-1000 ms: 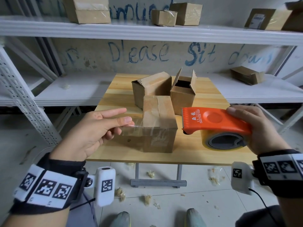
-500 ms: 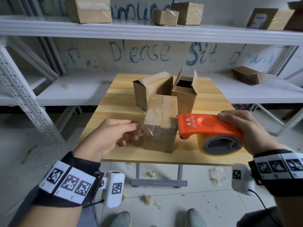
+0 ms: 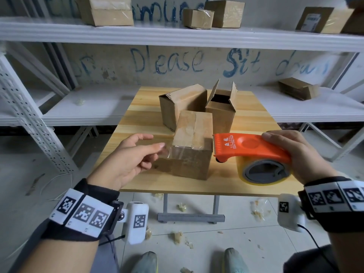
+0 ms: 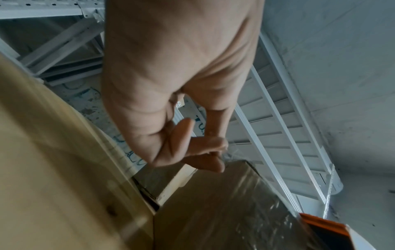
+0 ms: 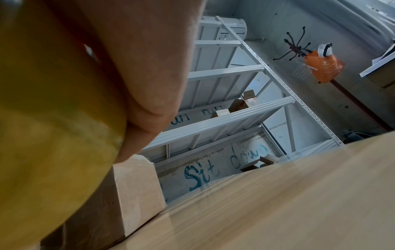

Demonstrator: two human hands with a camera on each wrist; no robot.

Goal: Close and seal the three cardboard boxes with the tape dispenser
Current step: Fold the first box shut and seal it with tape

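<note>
Three cardboard boxes stand on the wooden table [image 3: 141, 107]. The nearest box [image 3: 192, 146] has shut flaps with tape along its top seam. My left hand [image 3: 157, 143] pinches the end of a clear tape strip [image 3: 171, 152] at that box's front left corner. The strip runs across the box's front face [image 4: 213, 211] toward the orange tape dispenser [image 3: 246, 146]. My right hand [image 3: 291, 152] grips the dispenser just right of the box, its yellowish roll [image 5: 42, 118] low over the table. Behind, one box [image 3: 181, 103] lies on its side. The other box [image 3: 221, 109] has raised flaps.
White metal shelving [image 3: 177, 36] runs behind and beside the table, carrying other cardboard boxes [image 3: 106, 10]. Crumpled tape scraps [image 3: 177, 235] litter the tiled floor under the table's front edge, near my shoes.
My left hand has carried the tape end in toward the box's front left corner. The dispenser has stayed at the box's right side and sunk closer to the table.
</note>
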